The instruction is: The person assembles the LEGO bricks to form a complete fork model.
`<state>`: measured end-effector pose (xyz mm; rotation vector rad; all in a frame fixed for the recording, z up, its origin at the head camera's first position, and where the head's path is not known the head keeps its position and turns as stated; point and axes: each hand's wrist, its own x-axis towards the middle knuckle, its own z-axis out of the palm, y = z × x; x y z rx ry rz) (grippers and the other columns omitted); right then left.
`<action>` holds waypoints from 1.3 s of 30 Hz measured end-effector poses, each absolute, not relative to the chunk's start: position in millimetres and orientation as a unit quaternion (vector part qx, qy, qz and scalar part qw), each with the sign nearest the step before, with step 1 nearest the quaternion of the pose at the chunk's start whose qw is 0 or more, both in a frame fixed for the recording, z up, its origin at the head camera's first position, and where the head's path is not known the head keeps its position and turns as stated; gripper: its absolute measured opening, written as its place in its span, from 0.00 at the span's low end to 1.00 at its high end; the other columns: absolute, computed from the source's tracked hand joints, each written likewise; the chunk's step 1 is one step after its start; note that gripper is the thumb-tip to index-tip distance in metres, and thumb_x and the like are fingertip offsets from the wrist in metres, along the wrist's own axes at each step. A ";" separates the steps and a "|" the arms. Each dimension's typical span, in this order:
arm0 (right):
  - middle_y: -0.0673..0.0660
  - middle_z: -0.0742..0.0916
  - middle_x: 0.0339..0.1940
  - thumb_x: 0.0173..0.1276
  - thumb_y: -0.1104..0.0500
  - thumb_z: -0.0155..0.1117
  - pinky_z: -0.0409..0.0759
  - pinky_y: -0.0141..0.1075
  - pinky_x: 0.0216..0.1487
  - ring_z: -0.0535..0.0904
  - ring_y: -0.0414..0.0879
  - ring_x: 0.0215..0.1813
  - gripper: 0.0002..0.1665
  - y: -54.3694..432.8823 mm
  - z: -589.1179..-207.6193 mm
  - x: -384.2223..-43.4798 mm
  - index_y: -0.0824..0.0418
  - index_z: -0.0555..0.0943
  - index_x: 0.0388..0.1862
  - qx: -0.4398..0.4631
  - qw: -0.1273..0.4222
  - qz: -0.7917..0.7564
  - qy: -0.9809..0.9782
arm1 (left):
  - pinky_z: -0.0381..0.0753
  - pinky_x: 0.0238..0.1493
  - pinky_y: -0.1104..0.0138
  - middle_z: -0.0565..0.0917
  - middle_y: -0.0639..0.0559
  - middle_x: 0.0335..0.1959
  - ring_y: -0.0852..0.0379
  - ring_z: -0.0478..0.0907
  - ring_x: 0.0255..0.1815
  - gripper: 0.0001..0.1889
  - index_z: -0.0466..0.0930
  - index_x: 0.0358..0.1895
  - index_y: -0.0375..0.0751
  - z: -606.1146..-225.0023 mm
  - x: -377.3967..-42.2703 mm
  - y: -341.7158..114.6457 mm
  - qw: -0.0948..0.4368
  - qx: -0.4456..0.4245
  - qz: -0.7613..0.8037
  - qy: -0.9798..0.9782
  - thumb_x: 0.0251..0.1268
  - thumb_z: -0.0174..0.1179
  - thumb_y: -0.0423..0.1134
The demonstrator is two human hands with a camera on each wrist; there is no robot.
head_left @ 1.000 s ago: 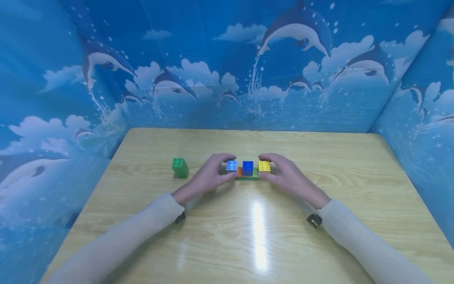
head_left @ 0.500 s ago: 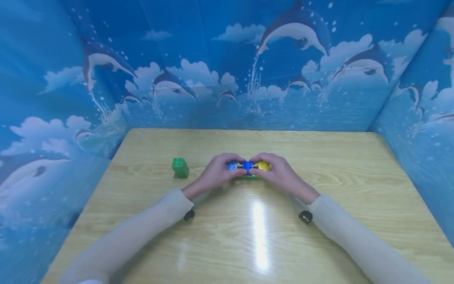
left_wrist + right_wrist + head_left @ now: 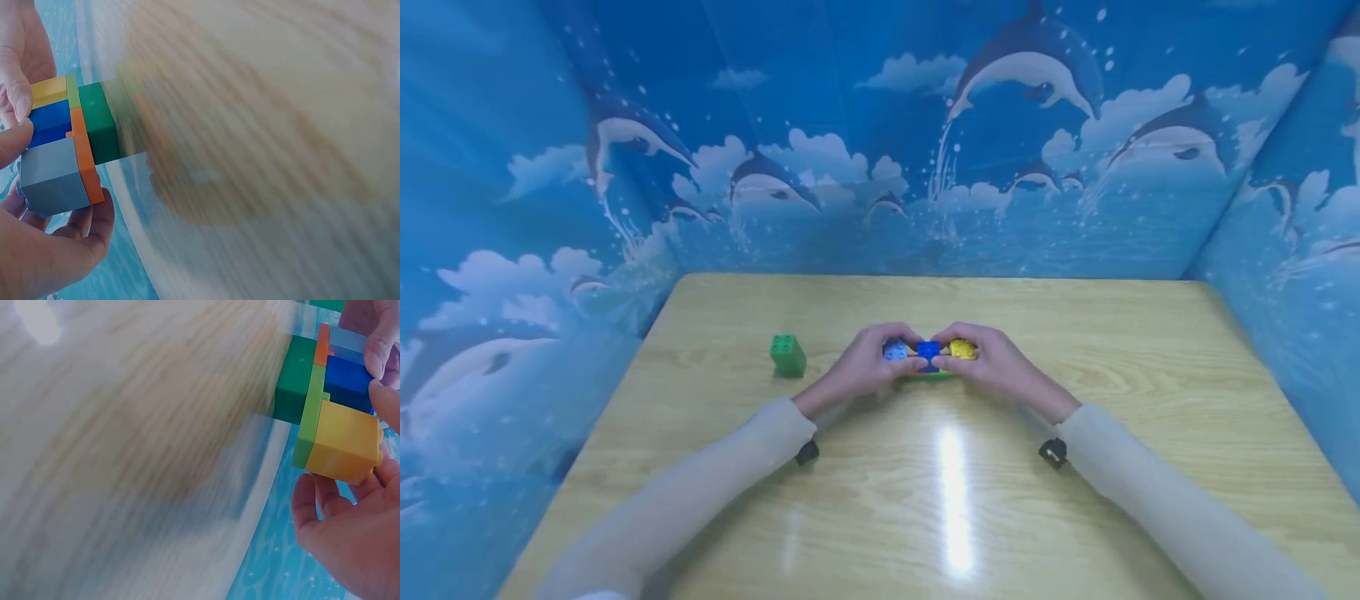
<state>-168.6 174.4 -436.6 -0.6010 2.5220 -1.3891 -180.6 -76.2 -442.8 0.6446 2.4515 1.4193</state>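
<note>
A toy building-block structure stands in front of both hands. At its bottom is a dark green block [image 3: 100, 122], topped by a thin orange block [image 3: 86, 156] and a thin lime block [image 3: 309, 419]. Above these sit a light blue block [image 3: 53, 178] on the left, a dark blue block [image 3: 928, 353] in the middle and a yellow block [image 3: 345, 440] on the right. My left hand [image 3: 871, 360] and right hand [image 3: 998, 360] pinch the dark blue block between thumb and index finger. Other left fingers lie beside the light blue and orange blocks; other right fingers lie beside the yellow one.
A tall green block [image 3: 787, 357] stands upright on the wooden table [image 3: 865, 467], left of the left hand. Behind and beside the table hangs a blue dolphin-print backdrop [image 3: 820, 100]. Each wrist carries a small black device.
Both hands have moved inward from the light blue and yellow blocks; thumbs and index fingers now meet at the dark blue block. The view has shifted slightly.
</note>
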 end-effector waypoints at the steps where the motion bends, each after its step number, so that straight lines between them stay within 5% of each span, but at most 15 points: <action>1: 0.52 0.89 0.55 0.78 0.53 0.74 0.82 0.48 0.54 0.83 0.50 0.52 0.18 173.9 -437.5 -168.7 0.56 0.88 0.62 -0.203 0.103 -0.470 0.853 | 0.82 0.53 0.56 0.88 0.57 0.50 0.53 0.82 0.51 0.13 0.89 0.56 0.48 -443.3 -180.5 -77.3 0.123 0.218 0.487 0.837 0.75 0.74 0.46; 14: 0.49 0.89 0.55 0.77 0.50 0.75 0.84 0.43 0.47 0.83 0.48 0.48 0.18 177.6 -444.3 -162.6 0.51 0.88 0.62 -0.206 0.073 -0.457 0.862 | 0.82 0.55 0.56 0.86 0.57 0.51 0.54 0.81 0.54 0.13 0.87 0.59 0.55 -453.3 -172.8 -75.1 0.129 0.203 0.508 0.827 0.78 0.71 0.48; 20: 0.51 0.89 0.53 0.77 0.50 0.76 0.82 0.44 0.45 0.80 0.49 0.48 0.18 176.7 -443.1 -164.0 0.52 0.89 0.62 -0.223 0.051 -0.445 0.866 | 0.86 0.55 0.56 0.85 0.52 0.63 0.54 0.83 0.56 0.19 0.84 0.70 0.54 -453.4 -165.2 -83.7 0.109 0.194 0.509 0.832 0.80 0.68 0.46; 28: 0.52 0.89 0.54 0.76 0.50 0.77 0.84 0.45 0.42 0.81 0.50 0.46 0.20 175.7 -440.4 -164.7 0.54 0.88 0.62 -0.212 0.061 -0.445 0.868 | 0.78 0.65 0.46 0.80 0.42 0.65 0.43 0.74 0.67 0.29 0.76 0.76 0.41 -440.5 -142.9 -107.7 -0.027 0.200 0.443 0.874 0.75 0.71 0.40; 33: 0.53 0.89 0.56 0.77 0.50 0.76 0.84 0.45 0.42 0.81 0.50 0.47 0.21 175.5 -439.2 -163.2 0.55 0.88 0.63 -0.214 0.067 -0.448 0.866 | 0.67 0.72 0.41 0.73 0.37 0.70 0.40 0.66 0.72 0.33 0.72 0.75 0.35 -428.4 -133.2 -127.1 -0.160 0.221 0.415 0.868 0.69 0.70 0.39; 39: 0.53 0.89 0.58 0.77 0.50 0.75 0.83 0.46 0.45 0.81 0.49 0.50 0.21 174.1 -437.1 -161.9 0.55 0.88 0.64 -0.212 0.071 -0.446 0.866 | 0.57 0.70 0.41 0.68 0.34 0.73 0.37 0.62 0.72 0.39 0.66 0.77 0.34 -417.6 -134.4 -160.3 -0.273 0.186 0.409 0.851 0.66 0.69 0.41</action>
